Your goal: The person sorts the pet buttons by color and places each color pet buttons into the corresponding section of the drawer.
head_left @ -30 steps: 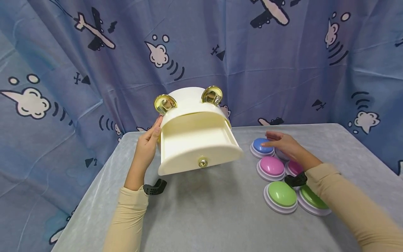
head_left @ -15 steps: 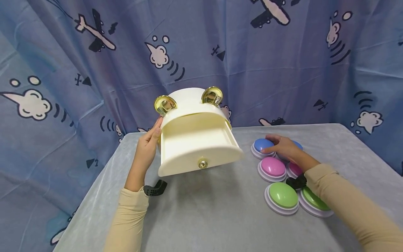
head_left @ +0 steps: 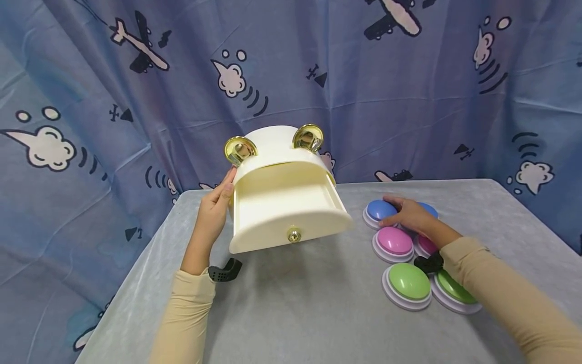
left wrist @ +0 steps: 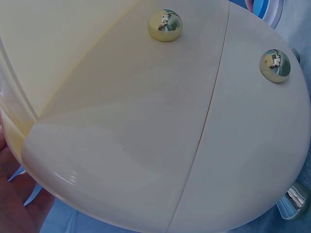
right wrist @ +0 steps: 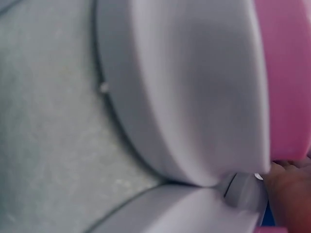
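My left hand [head_left: 215, 201] grips the left side of a cream-white drawer box [head_left: 273, 143] with two round gold ears, held tilted over the table. Its upper drawer [head_left: 291, 225] is pulled out, with nothing inside it, and has a gold knob. In the left wrist view a second gold knob [left wrist: 275, 66] shows beyond a seam, and part of my left hand [left wrist: 22, 199] is behind the box. My right hand [head_left: 413, 216] pinches the left blue push button [head_left: 381, 210] between thumb and fingers, at the far end of the button group.
Close by my right hand are a second blue button [head_left: 429, 209], two pink buttons [head_left: 394, 240] and two green buttons [head_left: 409, 281], all on white bases. A grey cloth covers the table [head_left: 309, 313]. Behind it hangs a blue patterned curtain [head_left: 282, 60].
My right hand has lowered from above the left blue button and closed its thumb and fingers around it. The second blue button has come into view. My left hand and the box stay put.
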`<action>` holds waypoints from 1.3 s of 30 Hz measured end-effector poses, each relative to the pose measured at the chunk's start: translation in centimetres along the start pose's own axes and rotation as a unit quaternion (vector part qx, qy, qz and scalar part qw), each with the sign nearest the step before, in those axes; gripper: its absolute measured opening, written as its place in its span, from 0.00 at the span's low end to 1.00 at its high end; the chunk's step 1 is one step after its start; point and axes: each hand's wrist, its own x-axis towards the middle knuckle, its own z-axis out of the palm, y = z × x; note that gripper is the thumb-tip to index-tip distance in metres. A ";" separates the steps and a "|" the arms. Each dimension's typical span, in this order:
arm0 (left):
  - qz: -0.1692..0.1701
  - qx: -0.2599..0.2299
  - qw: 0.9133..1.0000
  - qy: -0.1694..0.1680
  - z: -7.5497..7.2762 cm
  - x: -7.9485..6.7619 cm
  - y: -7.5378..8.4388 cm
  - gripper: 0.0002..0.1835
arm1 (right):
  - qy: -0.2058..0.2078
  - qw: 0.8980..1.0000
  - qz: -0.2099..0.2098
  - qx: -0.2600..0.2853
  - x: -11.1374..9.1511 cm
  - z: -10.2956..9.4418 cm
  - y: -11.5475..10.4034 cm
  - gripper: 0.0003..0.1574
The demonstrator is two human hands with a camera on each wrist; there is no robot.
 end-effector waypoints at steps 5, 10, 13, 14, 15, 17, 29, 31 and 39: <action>0.003 0.000 1.000 0.001 0.1 0.1 0.0 0.24 | 0.009 1.000 0.008 -0.015 0.0 0.0 0.1 0.62; 0.001 0.004 1.000 0.003 0.0 0.0 0.0 0.25 | 0.019 0.999 0.009 -0.030 0.2 0.2 0.0 0.61; 0.000 0.005 1.000 0.004 -0.1 0.0 0.0 0.25 | 0.016 0.999 0.009 -0.041 0.1 0.4 -0.2 0.61; 0.000 0.005 1.000 0.003 -0.1 -0.1 0.0 0.25 | 0.014 0.999 0.007 -0.046 0.1 0.4 -0.3 0.62; 0.000 0.005 1.000 0.003 -0.1 -0.1 0.0 0.25 | 0.013 0.999 0.006 -0.049 0.1 0.4 -0.3 0.62; 0.002 0.004 1.000 0.003 -0.1 0.0 0.0 0.25 | 0.014 0.998 0.001 -0.054 0.1 0.4 -0.4 0.62; 0.002 0.006 1.000 0.006 0.0 0.0 -0.1 0.25 | 0.054 0.996 -0.027 -0.062 -0.1 0.3 -0.5 0.61; 0.002 0.008 1.000 0.006 -0.1 0.0 -0.1 0.25 | 0.066 0.996 -0.032 -0.058 -0.4 0.0 -1.0 0.61; 0.002 0.009 1.000 0.006 0.0 0.1 -0.1 0.25 | 0.063 0.996 -0.026 -0.059 -1.9 -1.4 -4.2 0.64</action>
